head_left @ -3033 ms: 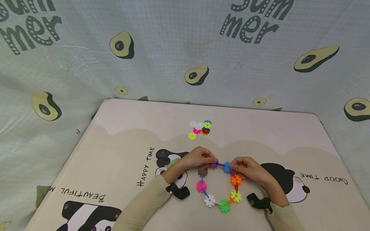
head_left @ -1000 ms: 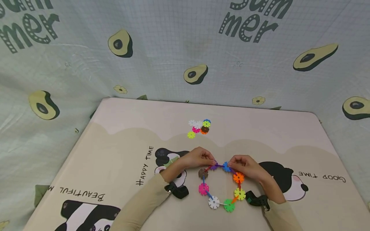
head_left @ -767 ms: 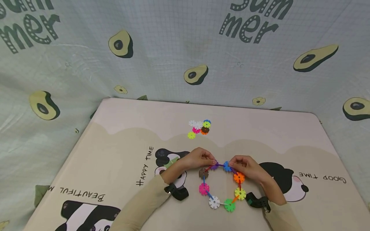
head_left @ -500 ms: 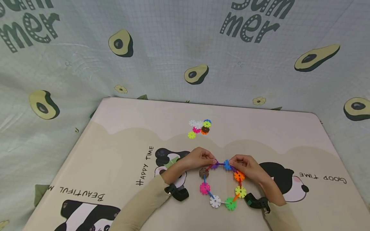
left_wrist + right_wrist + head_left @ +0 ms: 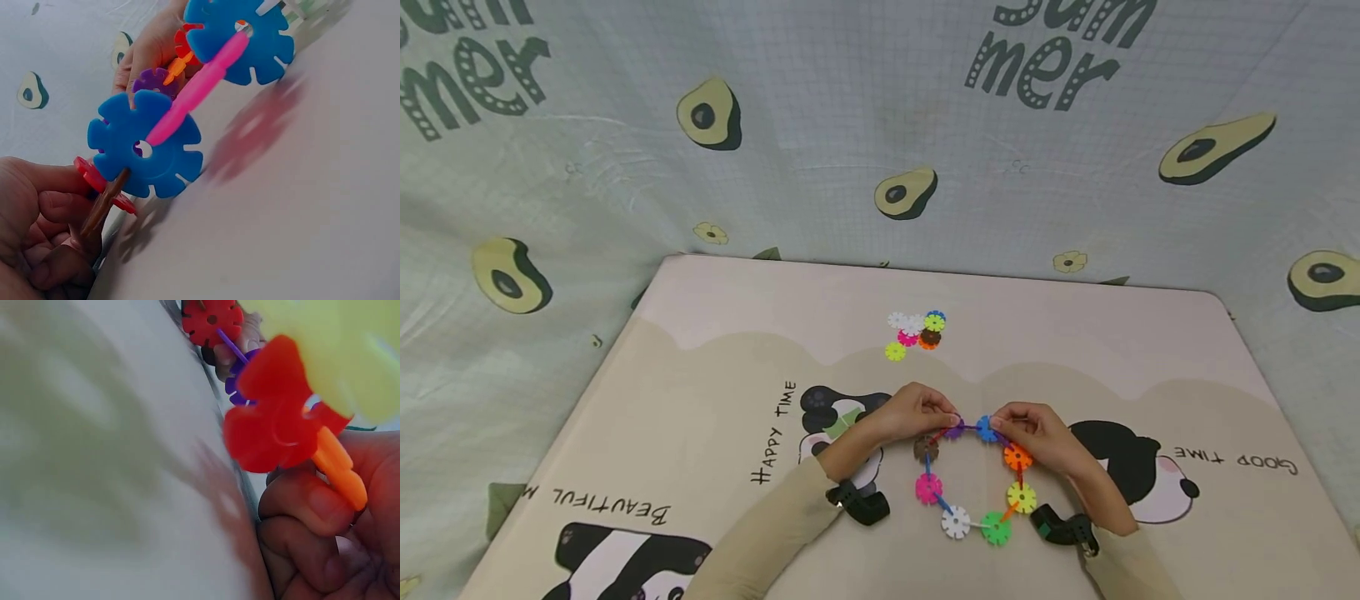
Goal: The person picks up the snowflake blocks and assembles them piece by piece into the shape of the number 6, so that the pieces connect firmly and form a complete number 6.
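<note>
A ring of plastic snowflake discs, flat ones joined by edge-on ones, spans the space between both hands. My left hand point(image 5: 922, 412) pinches it at the purple disc point(image 5: 953, 432). The right hand point(image 5: 1037, 430) pinches the blue disc point(image 5: 984, 428). Round the ring follow an orange disc point(image 5: 1017, 457), a yellow disc point(image 5: 1022, 497), a green disc point(image 5: 996, 529), a white disc point(image 5: 956, 522), a pink disc point(image 5: 928, 489) and a brown disc point(image 5: 927, 448). The left wrist view shows curled left fingers point(image 5: 59, 209) beside an edge-on piece. Curled right fingers point(image 5: 306, 506) touch another in the right wrist view.
Loose snowflake discs point(image 5: 913, 327) lie in a small pile behind the ring. The table point(image 5: 715, 333) has a printed cover with pandas and lettering. Behind it hangs a pale curtain point(image 5: 820, 108) with avocado prints. Each wrist wears a black camera point(image 5: 867, 506).
Compared with three seconds ago, the lower part of the ring has swung slightly to the right. Both hands keep their pinch on it and have barely shifted.
</note>
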